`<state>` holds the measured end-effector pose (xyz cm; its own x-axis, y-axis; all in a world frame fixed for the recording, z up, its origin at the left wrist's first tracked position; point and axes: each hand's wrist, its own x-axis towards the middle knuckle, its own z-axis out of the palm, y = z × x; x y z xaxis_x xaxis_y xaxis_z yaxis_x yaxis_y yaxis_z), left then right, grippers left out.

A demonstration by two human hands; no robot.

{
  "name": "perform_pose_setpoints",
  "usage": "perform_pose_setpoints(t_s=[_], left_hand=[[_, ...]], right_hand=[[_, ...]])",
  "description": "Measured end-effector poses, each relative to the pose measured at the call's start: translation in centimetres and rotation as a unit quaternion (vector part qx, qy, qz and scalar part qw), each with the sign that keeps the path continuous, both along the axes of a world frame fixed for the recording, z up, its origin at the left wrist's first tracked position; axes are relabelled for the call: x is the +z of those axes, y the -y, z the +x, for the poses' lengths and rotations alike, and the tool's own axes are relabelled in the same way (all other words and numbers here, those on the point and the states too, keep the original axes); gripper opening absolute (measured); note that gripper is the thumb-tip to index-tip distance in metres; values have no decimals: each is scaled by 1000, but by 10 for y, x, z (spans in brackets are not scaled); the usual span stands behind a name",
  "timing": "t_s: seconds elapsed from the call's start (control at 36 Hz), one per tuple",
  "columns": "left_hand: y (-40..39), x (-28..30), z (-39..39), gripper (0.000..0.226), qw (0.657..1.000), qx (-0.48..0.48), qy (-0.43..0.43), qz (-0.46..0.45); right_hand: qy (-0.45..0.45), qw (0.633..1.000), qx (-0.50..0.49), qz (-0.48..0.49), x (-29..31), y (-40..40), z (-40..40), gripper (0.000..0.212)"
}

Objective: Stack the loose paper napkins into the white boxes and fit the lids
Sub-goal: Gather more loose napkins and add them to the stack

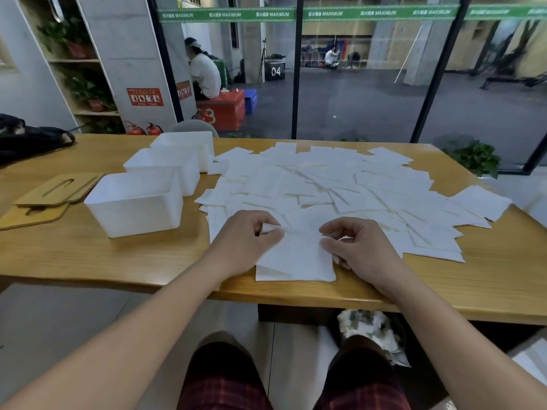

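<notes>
Several loose white paper napkins (331, 184) lie spread over the middle and right of the wooden table (88, 255). At the front edge a small stack of napkins (296, 261) lies between my hands. My left hand (245, 241) pinches its left upper edge and my right hand (358, 244) pinches its right upper edge. Three white boxes stand open in a diagonal row on the left: the nearest (136, 202), the middle (165, 167), the farthest (186, 146). Wooden lids (56, 190) with slots lie stacked left of the boxes.
A black bag (32, 140) rests on the table's far left corner. A grey chair back (195, 127) shows behind the boxes. Glass walls stand behind the table, with a potted plant (473, 156) at the right. My knees are under the front edge.
</notes>
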<state>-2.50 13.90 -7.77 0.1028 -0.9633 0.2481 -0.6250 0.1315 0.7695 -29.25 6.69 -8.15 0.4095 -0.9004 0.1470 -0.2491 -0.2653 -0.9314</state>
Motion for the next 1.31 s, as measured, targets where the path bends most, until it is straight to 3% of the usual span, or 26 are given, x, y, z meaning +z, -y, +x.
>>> perform_pose_setpoints(t_s=[0.22,0.39,0.56,0.72,0.83,1.14,1.22,1.31], left_hand=[[-6,-6,-4,31,999,25,15,18],[-10,-5,-7,31,990,26,-130,57],[-12,-10,-12,18,996,76,37,22],[-18,-17,-9,16,971,115,210,-14],[-17,-20,-5,14,986,63,152,-7],[-18,-19,-2,20,989,36,147,4],[-16,-19,-6,29,989,49,137,-21],[-11,-13,-12,39,995,51,69,-41]], right_hand=[[-43,997,-41,-57,-5,7,7,10],[32,999,-37,-13,-2,9,5,11],[-81,991,-57,-93,-5,11,9,8],[-157,967,-82,-186,-8,8,15,15],[-202,948,-83,-233,-5,18,20,21],[-238,942,-75,-223,-6,35,29,8],[-199,953,-76,-216,-2,28,29,9],[-133,966,-67,-211,3,16,30,12]])
